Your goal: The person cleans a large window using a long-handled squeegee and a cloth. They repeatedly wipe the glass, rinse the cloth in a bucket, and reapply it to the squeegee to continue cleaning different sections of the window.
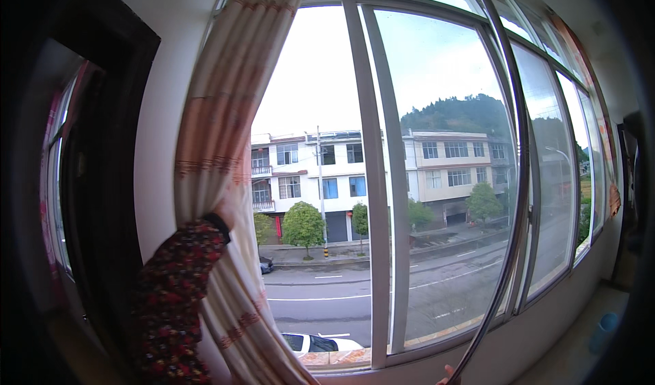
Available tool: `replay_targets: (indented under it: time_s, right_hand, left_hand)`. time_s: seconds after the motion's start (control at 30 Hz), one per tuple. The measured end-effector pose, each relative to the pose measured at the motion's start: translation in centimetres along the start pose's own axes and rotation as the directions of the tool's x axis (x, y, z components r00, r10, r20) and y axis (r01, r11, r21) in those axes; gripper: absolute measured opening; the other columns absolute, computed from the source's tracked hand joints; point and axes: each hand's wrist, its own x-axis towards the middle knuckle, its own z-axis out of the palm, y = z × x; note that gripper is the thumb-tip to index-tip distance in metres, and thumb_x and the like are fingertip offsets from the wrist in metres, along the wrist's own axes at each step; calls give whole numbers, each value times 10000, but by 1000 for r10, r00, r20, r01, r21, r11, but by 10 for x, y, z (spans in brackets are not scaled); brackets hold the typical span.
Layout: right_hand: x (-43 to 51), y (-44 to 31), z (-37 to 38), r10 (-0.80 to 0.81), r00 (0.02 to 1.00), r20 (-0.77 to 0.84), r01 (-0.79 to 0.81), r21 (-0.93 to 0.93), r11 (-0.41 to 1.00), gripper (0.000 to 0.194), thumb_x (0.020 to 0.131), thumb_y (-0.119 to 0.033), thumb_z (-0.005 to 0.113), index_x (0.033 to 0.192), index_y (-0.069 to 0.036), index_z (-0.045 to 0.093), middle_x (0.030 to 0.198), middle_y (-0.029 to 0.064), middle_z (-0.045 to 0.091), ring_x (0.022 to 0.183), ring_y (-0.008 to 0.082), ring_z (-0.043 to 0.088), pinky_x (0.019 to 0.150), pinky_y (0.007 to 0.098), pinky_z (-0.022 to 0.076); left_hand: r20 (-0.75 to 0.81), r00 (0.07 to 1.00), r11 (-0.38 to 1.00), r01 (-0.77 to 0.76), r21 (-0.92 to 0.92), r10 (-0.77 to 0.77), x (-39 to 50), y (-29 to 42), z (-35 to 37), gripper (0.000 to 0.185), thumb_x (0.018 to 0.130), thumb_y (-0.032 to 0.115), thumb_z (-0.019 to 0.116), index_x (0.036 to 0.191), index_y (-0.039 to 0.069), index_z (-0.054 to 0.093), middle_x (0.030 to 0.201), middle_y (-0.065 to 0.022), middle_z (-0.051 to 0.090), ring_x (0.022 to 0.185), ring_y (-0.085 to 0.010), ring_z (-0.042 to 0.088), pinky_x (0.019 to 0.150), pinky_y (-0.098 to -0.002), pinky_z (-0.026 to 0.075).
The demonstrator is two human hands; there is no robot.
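A long beige curtain (pixel 220 114) with brown bands and orange-red stitched patterns hangs at the left side of the window. My left hand (pixel 225 213), below a dark cuff and a floral sleeve, grips the curtain partway down, and the cloth bunches there. Its fingers are mostly hidden in the folds. At the bottom edge, only part of my right hand (pixel 448 375) shows, closed around the lower end of a shiny metal pole (pixel 521 155). The pole rises past the window to the top of the picture and looks bowed by the lens.
Sliding window frames (pixel 381 180) stand ahead, above a tiled outer ledge (pixel 350 356). A dark doorway frame (pixel 120 93) is at the left. On the floor at the lower right is a blue bucket (pixel 604 331). Another curtain (pixel 614 200) hangs at the far right.
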Motion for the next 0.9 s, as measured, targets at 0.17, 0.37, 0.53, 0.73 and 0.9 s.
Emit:
replay_targets:
  time_s: [0.17,0.37,0.53,0.73,0.9]
  right_hand:
    - [37,-21,38,24,996,88,-54,353,934,389,916,-71,486,1298,-18,432,665,-36,429,475,47,371,414,223,311]
    - [80,-34,77,-220,973,70,200,215,956,462,920,-54,485,1368,-28,375,682,-54,397,533,40,348,458,195,313]
    - [89,-39,107,6,988,157,-93,549,831,358,945,-105,484,1297,-59,439,690,-68,365,523,27,305,437,187,275]
    - [80,-52,116,-96,994,56,76,285,955,169,940,-155,498,1056,-34,486,613,-15,427,489,76,403,400,241,330]
    - [55,-79,84,-98,995,-14,99,147,984,281,921,-201,501,1106,7,468,592,77,488,450,163,447,405,326,386]
  left_hand:
    - [-293,951,985,136,106,-100,-96,-98,3,479,705,407,659,1003,38,589,929,-187,613,981,-352,518,954,-456,332]
    - [-93,893,884,414,-216,-441,-147,-168,-35,361,735,312,684,937,17,635,943,-140,616,985,-329,520,965,-458,331]
    - [-362,918,941,-29,338,159,-143,-158,-52,610,785,215,618,1353,237,397,1349,-16,433,1187,-263,427,1083,-508,244]
    - [88,862,866,-500,-16,500,-95,-97,-42,514,858,176,515,1327,340,385,1248,49,477,1113,-205,495,954,-404,361]
    - [454,850,959,-283,-34,267,-75,-65,-27,431,929,290,414,1351,376,400,1021,-29,625,1039,-212,556,934,-415,320]
